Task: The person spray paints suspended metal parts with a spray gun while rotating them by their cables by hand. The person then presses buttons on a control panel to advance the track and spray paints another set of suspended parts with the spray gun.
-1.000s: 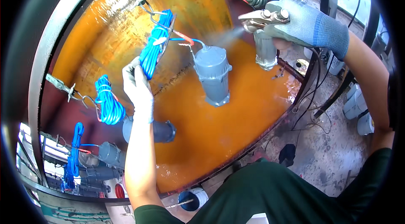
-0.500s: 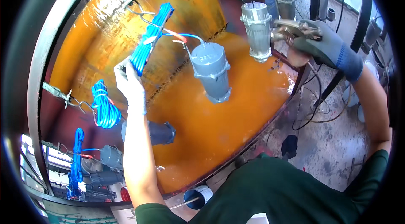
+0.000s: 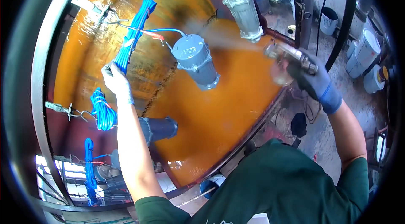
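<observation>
My right hand, in a blue glove, is shut on a metal spray gun at the right; a faint mist runs from its nozzle toward the left. My left hand, in a pale glove, grips the lower end of a coiled blue cable bundle hanging from a hook. The cable leads to a grey cylindrical pump hanging in front of an orange-stained curved backdrop. A second, paler grey pump hangs above right.
More blue cable coils and a dark pump hang lower left. A curved metal frame rings the backdrop. White buckets stand on the concrete floor at right, with black hoses beside them.
My right hand with the spray gun dropped from the upper right toward the middle right. The grey pump and my left hand on the cable bundle kept their positions.
</observation>
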